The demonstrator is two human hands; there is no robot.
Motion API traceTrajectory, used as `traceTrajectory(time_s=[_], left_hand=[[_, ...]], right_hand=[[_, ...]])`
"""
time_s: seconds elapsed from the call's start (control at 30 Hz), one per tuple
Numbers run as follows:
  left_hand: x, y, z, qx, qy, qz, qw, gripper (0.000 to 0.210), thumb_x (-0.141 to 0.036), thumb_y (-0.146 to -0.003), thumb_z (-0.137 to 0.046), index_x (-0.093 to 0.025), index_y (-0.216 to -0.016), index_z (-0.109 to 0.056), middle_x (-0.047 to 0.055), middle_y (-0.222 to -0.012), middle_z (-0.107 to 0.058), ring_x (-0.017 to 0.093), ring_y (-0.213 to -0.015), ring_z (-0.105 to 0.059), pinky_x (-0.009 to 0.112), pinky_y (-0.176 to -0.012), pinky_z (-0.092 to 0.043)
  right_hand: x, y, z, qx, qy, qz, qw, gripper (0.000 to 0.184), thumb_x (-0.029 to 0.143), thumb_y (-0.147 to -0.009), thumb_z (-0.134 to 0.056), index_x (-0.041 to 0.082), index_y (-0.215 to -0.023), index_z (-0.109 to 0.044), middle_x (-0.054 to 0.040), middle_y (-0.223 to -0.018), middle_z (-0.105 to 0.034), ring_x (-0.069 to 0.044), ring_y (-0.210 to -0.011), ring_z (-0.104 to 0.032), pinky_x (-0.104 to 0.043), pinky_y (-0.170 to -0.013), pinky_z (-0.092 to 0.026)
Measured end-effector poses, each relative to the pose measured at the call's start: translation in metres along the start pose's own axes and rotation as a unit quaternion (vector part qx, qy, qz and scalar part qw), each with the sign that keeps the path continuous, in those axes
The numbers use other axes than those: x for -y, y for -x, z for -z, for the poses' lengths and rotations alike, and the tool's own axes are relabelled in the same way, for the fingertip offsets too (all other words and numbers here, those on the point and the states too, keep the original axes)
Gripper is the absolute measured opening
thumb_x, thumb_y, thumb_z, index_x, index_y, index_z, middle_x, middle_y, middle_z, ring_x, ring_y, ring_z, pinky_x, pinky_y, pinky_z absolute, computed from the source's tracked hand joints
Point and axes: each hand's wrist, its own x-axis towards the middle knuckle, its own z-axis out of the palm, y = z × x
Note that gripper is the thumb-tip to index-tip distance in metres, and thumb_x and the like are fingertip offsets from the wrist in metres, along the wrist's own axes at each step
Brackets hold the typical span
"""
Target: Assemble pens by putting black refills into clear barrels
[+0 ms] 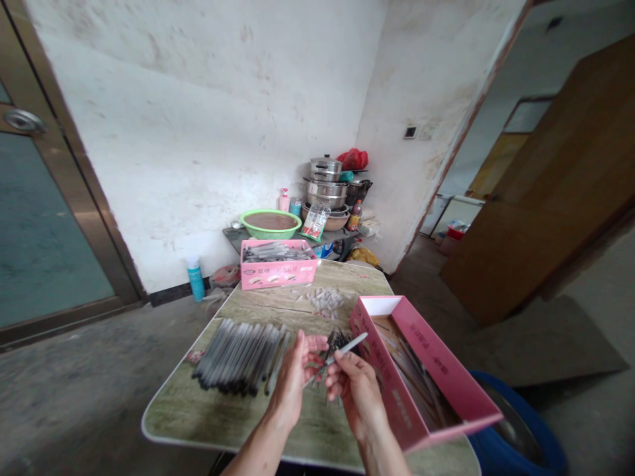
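Note:
My right hand pinches a pale, slim pen barrel, tilted with its upper end to the right. My left hand is beside the barrel's lower end, thumb raised and fingers apart; whether it touches the barrel I cannot tell. Left of my hands lies a row of grey translucent pens, dark ends toward me. A heap of small black parts is just behind my hands, partly hidden. Beyond it are small white pieces. To the right, a pink box holds long thin sticks.
A second pink box full of pens stands at the far edge of the wood-patterned table. Behind it, a low stand carries a green basin and stacked steamer pots. A blue tub sits on the floor at right.

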Motion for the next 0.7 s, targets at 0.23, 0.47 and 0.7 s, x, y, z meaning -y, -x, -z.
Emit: traceTrajectory(time_s=[0.23,0.47,0.7], left_hand=[[0.015,-0.004,-0.005,-0.107,0.03,-0.078,0.991,0.056,-0.066,-0.082,-0.047,-0.018,-0.095,-0.071,0.009,-0.108,-0.069,0.022,-0.101,-0.061,0.03,-0.088,-0.046],[0.027,-0.012,0.016,0.003,0.071,0.058,0.996,0.045,-0.054,-0.077,-0.066,-0.013,-0.095,-0.072,0.01,-0.093,-0.072,0.019,-0.085,-0.066,0.025,-0.068,-0.049],[0.042,-0.021,0.028,0.039,0.056,0.099,0.993,0.031,-0.041,-0.07,-0.076,-0.012,-0.074,-0.068,0.002,-0.063,-0.066,0.009,-0.051,-0.058,0.018,-0.044,-0.04]], right_hand=[[-0.03,0.013,-0.024,0.06,0.023,-0.055,0.996,0.039,0.044,-0.071,-0.075,0.014,-0.056,-0.054,0.0013,-0.043,-0.056,-0.007,-0.027,-0.044,-0.015,-0.023,-0.033],[-0.025,0.009,-0.009,0.049,0.052,-0.116,0.991,0.025,0.037,-0.072,-0.068,0.016,-0.065,-0.056,0.0053,-0.038,-0.051,-0.008,-0.022,-0.04,-0.014,-0.019,-0.024],[-0.037,0.018,0.009,0.078,0.133,-0.11,0.982,0.041,0.054,-0.076,-0.064,0.015,-0.068,-0.056,0.0033,-0.04,-0.053,-0.008,-0.025,-0.043,-0.014,-0.022,-0.025]])
